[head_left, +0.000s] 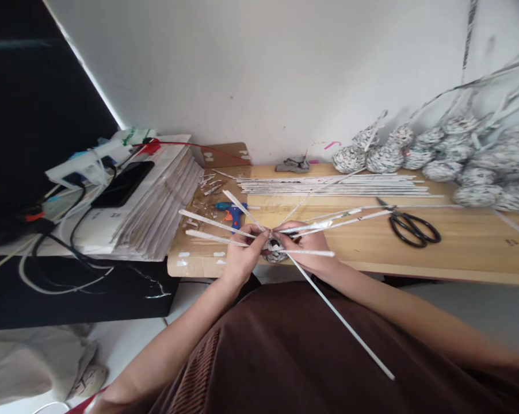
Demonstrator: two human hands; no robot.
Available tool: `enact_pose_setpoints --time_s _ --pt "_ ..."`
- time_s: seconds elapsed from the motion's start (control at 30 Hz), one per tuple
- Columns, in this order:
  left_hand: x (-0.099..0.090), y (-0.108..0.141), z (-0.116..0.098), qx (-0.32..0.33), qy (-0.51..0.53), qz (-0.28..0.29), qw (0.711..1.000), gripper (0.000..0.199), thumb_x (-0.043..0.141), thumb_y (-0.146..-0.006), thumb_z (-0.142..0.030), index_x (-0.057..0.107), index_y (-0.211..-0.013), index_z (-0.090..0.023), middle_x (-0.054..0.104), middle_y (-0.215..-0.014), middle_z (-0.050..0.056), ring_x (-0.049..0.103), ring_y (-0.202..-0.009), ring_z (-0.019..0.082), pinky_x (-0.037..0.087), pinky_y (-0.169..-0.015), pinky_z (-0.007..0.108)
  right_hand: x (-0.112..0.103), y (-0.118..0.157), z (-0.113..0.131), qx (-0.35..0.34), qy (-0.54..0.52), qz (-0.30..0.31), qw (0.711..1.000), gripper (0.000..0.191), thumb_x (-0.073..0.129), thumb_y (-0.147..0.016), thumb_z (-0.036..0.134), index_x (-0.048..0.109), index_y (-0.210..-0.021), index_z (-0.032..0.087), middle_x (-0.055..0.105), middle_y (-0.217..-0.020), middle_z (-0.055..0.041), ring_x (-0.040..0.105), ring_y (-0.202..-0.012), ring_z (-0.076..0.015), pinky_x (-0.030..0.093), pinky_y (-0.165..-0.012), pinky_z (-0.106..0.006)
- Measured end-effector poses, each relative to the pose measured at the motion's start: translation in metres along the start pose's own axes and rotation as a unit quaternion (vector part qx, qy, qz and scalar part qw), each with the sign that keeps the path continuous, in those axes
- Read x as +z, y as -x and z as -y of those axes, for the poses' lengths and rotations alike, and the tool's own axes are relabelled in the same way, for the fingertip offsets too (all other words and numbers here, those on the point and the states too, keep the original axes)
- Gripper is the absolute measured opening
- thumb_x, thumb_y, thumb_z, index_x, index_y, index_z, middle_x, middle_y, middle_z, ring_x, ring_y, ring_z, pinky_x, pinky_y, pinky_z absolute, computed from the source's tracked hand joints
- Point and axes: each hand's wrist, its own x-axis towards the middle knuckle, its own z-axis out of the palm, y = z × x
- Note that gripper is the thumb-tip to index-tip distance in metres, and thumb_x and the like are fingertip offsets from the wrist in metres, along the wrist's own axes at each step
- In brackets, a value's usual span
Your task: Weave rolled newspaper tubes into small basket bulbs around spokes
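Between my two hands, at the front edge of the table, is a small woven paper piece (275,255) with a round opening at its top. Rolled paper strips fan out from it to both sides, and one long paper strip (341,317) slants down over my lap. My left hand (244,253) pinches the piece's left rim, with several strips passing by its fingers. My right hand (305,247) is closed on the right rim, thumb and fingers close to the left thumb. The fingertips partly hide the weave.
Loose paper rolls (337,186) lie along the back of the wooden table (466,241). Black scissors (415,229) rest at right, a blue glue gun (237,215) at left. Woven paper gourds (384,157) crowd the back right. A paper stack (156,213) bears a phone (123,183) and cables.
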Motion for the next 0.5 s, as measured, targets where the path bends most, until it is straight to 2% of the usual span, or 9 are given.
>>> enact_pose_setpoints --time_s 0.1,0.17,0.27,0.4,0.5 --pt "-0.011 0.002 -0.006 0.001 -0.012 0.081 0.997 0.036 0.082 -0.072 -0.038 0.071 -0.099 -0.017 0.072 -0.093 0.005 0.068 -0.082 0.018 0.060 -0.074 0.031 -0.001 0.000 -0.001 0.003 0.011 0.004 1.000 0.014 0.063 -0.090 0.030 0.075 -0.091 0.022 0.078 -0.088 -0.0045 0.073 -0.083 -0.0206 0.055 -0.076 -0.031" --pt "-0.022 0.002 -0.007 0.026 -0.046 0.156 0.986 0.050 0.087 -0.067 -0.029 0.070 -0.113 -0.018 0.073 -0.104 0.008 0.068 -0.093 0.019 0.057 -0.085 0.031 -0.001 0.000 -0.002 -0.004 0.006 0.008 1.000 0.014 0.062 -0.090 0.029 0.074 -0.091 0.021 0.077 -0.087 -0.0044 0.072 -0.081 -0.0199 0.054 -0.075 -0.030" --pt "-0.035 -0.003 -0.008 0.009 -0.037 0.218 0.975 0.050 0.085 -0.070 -0.028 0.070 -0.117 -0.019 0.071 -0.116 0.012 0.069 -0.099 0.021 0.057 -0.089 0.034 -0.001 0.001 -0.003 -0.006 0.011 0.014 1.000 0.016 0.061 -0.091 0.031 0.073 -0.090 0.021 0.077 -0.086 -0.0041 0.072 -0.081 -0.0195 0.053 -0.072 -0.029" --pt "-0.043 -0.015 -0.010 -0.061 -0.011 0.236 0.970 0.041 0.083 -0.074 -0.036 0.073 -0.110 -0.017 0.074 -0.106 0.012 0.072 -0.092 0.023 0.060 -0.085 0.037 0.000 0.003 -0.002 -0.011 0.034 0.015 0.999 0.017 0.061 -0.092 0.032 0.071 -0.087 0.020 0.076 -0.085 -0.0038 0.071 -0.080 -0.0186 0.052 -0.072 -0.028" --pt "-0.042 -0.024 -0.016 -0.082 -0.036 0.261 0.961 0.037 0.083 -0.073 -0.037 0.074 -0.102 -0.016 0.074 -0.095 0.009 0.071 -0.083 0.019 0.059 -0.078 0.032 -0.002 0.004 0.003 -0.029 0.048 0.022 0.998 0.017 0.059 -0.093 0.030 0.070 -0.086 0.020 0.075 -0.084 -0.0035 0.070 -0.079 -0.0180 0.052 -0.073 -0.029"
